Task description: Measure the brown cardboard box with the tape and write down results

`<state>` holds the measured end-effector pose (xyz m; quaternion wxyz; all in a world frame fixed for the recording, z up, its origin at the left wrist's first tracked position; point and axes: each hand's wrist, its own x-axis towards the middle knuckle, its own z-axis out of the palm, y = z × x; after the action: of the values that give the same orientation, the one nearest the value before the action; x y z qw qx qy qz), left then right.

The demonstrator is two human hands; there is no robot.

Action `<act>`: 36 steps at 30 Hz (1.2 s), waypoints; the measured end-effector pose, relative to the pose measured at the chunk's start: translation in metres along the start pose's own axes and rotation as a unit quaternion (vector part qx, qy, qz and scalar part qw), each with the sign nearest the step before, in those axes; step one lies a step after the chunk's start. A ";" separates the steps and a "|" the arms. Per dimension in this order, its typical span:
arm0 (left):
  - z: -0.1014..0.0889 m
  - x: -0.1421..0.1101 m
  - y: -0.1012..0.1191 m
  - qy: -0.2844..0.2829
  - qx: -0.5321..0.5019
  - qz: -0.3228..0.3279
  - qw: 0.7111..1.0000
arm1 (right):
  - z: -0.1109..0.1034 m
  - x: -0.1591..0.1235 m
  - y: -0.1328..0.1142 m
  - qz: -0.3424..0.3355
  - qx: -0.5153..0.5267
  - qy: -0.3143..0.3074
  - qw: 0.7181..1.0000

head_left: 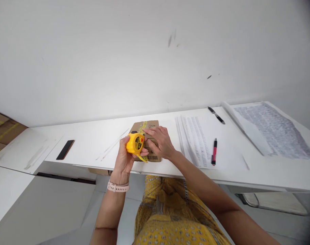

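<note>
Currently, the left hand [124,154] grips a yellow tape measure [135,143], fingers curled around its case and thumb on top, held just above the front edge of a white table [93,143]. The yellow tape blade [143,127] runs out from the case across the top of a flat cardboard box [148,136] that lies on the table directly ahead of the person. The right hand [158,141] rests on the box with fingers spread and lightly bent, fingertips pressing the blade against the cardboard. A short free end of blade hangs below the case, near the front edge of the box.

Surface layout:
- A dark phone [65,149] lies flat on the table, well to the left of the box.
- A stack of printed sheets [196,141] lies to the right of the box.
- A pink pen [214,151] lies on the paper, just right of the printed columns.
- A black pen [216,115] lies farther back, near the wall.
- A second, larger printed sheet [272,131] covers the far right end of the table.

Room: a plain white wall [119,58] with a few dark scuff marks rises directly behind the table. Brown cardboard cartons [3,131] sit at the far left edge. The left wrist carries a pale watch strap [118,187]. The person's yellow patterned garment [170,211] shows below the table edge.
</note>
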<state>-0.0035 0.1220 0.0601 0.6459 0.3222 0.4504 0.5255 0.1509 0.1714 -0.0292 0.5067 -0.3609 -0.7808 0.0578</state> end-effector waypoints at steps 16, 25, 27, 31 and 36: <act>0.002 0.003 0.008 -0.020 0.128 -0.002 0.992 | -0.005 0.005 0.007 -0.003 -0.008 -0.023 1.000; -0.015 -0.012 -0.046 0.008 0.074 0.119 0.990 | -0.007 0.013 0.004 -0.007 -0.043 -0.037 0.998; -0.017 -0.019 -0.068 0.030 0.060 0.135 0.989 | -0.006 0.014 0.005 -0.014 -0.054 -0.043 0.998; -0.020 -0.026 -0.099 0.044 0.020 0.125 0.991 | -0.003 0.017 0.009 -0.019 -0.059 -0.037 0.997; -0.029 -0.024 -0.109 0.018 0.005 0.127 0.992 | 0.001 0.032 0.022 0.003 -0.066 -0.027 0.997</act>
<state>0.0108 0.0715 -0.0422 0.5641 0.3703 0.4205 0.6065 0.1542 0.2077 -0.0158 0.4603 -0.3937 -0.7955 0.0176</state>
